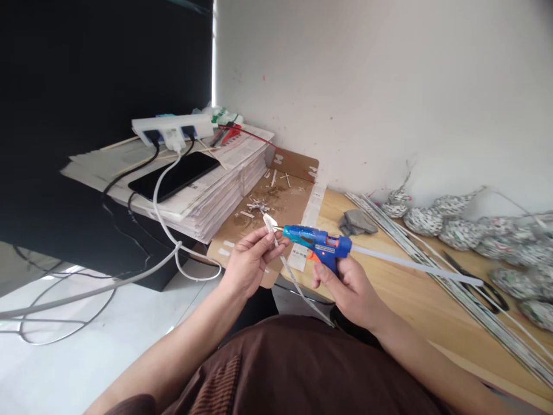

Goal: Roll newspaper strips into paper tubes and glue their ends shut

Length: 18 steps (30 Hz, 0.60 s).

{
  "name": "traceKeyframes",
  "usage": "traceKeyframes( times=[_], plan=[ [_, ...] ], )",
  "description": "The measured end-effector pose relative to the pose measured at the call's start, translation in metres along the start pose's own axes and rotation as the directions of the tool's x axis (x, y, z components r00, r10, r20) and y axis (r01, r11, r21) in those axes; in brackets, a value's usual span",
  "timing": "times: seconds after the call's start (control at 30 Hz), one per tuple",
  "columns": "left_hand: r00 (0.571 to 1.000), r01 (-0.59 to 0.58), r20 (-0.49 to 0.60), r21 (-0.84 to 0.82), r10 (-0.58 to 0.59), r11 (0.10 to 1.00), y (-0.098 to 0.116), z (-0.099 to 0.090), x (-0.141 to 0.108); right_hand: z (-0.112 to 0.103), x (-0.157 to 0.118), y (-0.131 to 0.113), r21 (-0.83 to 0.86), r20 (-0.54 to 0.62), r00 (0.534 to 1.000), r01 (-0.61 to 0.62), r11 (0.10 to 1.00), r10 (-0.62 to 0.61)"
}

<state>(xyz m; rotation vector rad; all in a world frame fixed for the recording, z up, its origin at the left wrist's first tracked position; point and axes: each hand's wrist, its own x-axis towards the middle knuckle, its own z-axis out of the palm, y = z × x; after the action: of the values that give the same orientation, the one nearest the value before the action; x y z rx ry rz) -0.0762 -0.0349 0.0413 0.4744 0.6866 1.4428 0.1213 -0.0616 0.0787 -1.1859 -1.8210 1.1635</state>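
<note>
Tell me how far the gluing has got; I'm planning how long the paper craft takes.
Done: several woven paper balls lie along the wall. In hand: the left hand pinches the tip of a rolled paper strip while the right hand holds the blue glue gun, nozzle at that tip. Left: a bundle of rolled paper sticks lies unused on the wooden table.

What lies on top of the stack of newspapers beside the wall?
On the stack of newspapers lie a black phone, a white power strip and cables; the paper under them is hidden.
</note>
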Motion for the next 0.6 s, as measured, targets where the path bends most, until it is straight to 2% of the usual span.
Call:
traceKeyframes(
  times=[0.6],
  plan=[
    [1.000, -0.001, -0.008, -0.009, 0.001, 1.000, -0.0013, 0.0009, -0.0034, 0.0001, -0.0030, 0.0051, -0.132, -0.039, 0.999, -0.017, 0.991, 0.012]
  ],
)
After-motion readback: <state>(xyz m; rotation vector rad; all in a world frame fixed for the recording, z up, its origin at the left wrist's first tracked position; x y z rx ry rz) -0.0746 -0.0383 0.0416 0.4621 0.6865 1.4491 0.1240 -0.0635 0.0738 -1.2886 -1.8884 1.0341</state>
